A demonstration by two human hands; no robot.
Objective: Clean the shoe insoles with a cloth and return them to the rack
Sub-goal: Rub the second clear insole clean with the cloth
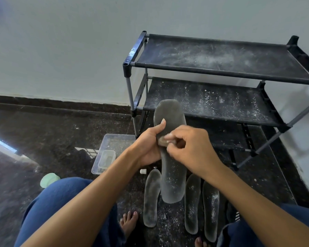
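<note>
Your left hand gripped the insole upright, steadying it while your right hand's curled fingers pinched something small against its surface.

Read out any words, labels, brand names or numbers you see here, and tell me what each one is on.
None can be read.
Held insole: dusty grey surface, no print visible.
Insoles on the floor: no markings visible.
Shoe rack: no label visible.
Clear plastic tray: no text visible.
</note>
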